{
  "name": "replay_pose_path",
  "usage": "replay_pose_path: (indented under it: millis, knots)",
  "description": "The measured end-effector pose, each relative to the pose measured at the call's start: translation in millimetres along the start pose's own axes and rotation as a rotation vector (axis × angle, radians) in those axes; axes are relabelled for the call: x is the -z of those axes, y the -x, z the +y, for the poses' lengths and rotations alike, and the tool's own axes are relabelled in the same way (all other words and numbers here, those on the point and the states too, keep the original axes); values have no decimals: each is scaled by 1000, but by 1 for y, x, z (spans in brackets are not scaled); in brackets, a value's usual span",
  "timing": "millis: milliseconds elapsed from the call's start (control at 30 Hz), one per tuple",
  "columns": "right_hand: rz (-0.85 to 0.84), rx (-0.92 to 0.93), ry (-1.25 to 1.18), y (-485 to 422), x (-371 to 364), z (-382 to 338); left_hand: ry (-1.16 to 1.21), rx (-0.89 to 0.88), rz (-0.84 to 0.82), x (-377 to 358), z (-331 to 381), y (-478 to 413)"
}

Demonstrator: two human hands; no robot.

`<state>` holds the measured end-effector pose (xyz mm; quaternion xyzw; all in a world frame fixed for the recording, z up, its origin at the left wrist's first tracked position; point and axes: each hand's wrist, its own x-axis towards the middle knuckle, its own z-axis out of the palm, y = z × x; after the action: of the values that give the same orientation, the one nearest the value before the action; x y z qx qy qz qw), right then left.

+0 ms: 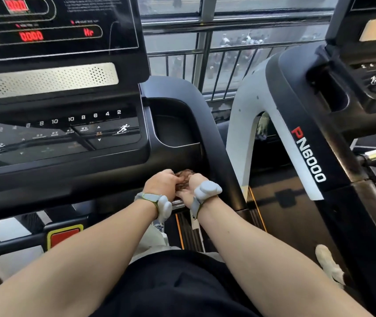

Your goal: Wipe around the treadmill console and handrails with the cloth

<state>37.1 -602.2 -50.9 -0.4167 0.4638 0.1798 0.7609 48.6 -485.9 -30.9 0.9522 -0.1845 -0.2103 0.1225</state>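
Gripping a brown wad [183,177] together, both hands meet below the treadmill console [58,133].
Left hand [162,183] and right hand [190,191] clamp it at twelve o'clock; loosened fingers could drop it.

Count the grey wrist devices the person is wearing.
2. One wrist device sits on the left wrist, behind the left hand; the other on the right wrist, behind the right hand. None seems hidden.

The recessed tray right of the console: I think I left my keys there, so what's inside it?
The tray shows only bare dark plastic. Its near floor is hidden behind the front lip, so keys could lie there unseen.
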Motion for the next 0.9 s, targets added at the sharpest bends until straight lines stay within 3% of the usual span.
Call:
replay_pose_path:
  millis: [233,333,567,700,900]
  knots:
    - [-20,55,-80,10,-28,20,282,164,265,-1,-31,16]
    - [-110,100,-117,12,-31,15,396,222,295,6,-35,16]
    - [-174,303,109,24,-57,-33,471,205,475,49,-21,-2]
    - [-166,359,360,25,-65,-56,456,242,428,57,-17,-8]
    - [-151,410,400,9,-72,-60,414,272,354,78,-20,-20]
